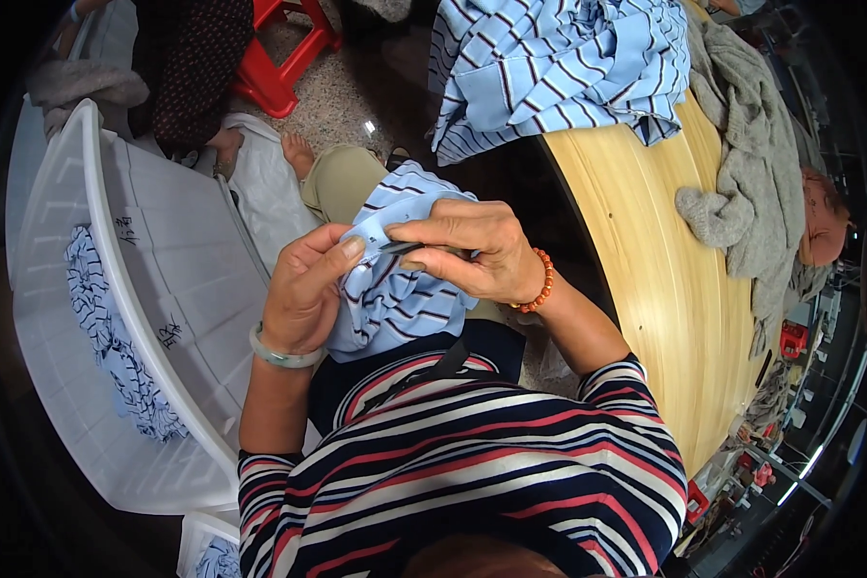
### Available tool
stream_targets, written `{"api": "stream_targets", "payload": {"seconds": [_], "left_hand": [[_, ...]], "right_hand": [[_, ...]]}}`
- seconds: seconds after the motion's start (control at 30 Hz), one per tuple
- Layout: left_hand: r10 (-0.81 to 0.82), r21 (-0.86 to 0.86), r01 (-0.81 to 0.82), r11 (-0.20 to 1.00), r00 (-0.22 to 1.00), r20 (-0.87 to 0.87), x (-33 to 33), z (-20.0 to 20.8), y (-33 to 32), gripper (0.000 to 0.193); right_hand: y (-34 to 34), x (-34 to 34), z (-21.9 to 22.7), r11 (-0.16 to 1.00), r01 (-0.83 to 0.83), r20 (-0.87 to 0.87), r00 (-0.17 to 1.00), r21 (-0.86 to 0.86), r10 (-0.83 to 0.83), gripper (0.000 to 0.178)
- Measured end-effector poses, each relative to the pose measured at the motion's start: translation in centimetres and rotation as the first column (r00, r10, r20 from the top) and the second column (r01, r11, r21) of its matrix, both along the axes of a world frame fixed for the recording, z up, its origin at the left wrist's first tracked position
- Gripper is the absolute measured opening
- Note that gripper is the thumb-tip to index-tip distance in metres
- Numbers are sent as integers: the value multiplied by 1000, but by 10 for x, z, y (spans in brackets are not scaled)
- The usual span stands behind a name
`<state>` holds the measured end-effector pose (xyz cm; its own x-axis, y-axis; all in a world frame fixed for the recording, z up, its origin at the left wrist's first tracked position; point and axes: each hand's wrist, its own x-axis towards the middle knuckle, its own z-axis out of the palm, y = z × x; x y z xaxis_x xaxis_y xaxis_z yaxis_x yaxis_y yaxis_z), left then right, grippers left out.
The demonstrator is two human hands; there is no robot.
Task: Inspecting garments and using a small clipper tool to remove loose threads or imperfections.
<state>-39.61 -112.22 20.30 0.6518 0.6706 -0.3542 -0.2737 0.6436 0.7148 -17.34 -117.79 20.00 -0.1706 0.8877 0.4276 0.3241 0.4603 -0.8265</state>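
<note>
A light blue garment (pixel 400 308) with dark and white stripes lies bunched over my lap. Its plain blue edge is pinched between the thumb and fingers of my left hand (pixel 303 284), which has a pale bangle at the wrist. Small dark thread snips (pixel 398 248) sit in my right hand (pixel 486 252), their tips right at that blue edge. My right fingers close around the snips and hide most of the handle. Small dark marks show on the edge between my hands.
A large white plastic bin (pixel 197 260) at left holds striped cloth (pixel 116 337). At right stands a wooden table (pixel 636 231) with a striped blue pile (pixel 559 67) and grey knitwear (pixel 756 144). A red stool (pixel 270 72) and another person's foot (pixel 299 154) are ahead.
</note>
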Motion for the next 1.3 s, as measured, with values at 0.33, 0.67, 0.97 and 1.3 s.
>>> {"api": "stream_targets", "payload": {"seconds": [0.33,0.67,0.97,1.3], "left_hand": [[-8,47,9,999,1000,-22,4,0,-2,24],[33,248,34,968,965,-261,-14,-9,-2,26],[138,5,-138,990,989,-61,-14,-4,-2,23],[87,60,-83,995,993,-84,-13,5,-3,25]], "right_hand": [[4,-10,8,980,54,-108,991,-190,-76,39],[10,1,-5,912,42,-122,987,-407,-100,12],[9,-8,3,961,239,187,959,-142,-211,33],[21,-6,8,998,-48,159,986,-29,52,44]]}}
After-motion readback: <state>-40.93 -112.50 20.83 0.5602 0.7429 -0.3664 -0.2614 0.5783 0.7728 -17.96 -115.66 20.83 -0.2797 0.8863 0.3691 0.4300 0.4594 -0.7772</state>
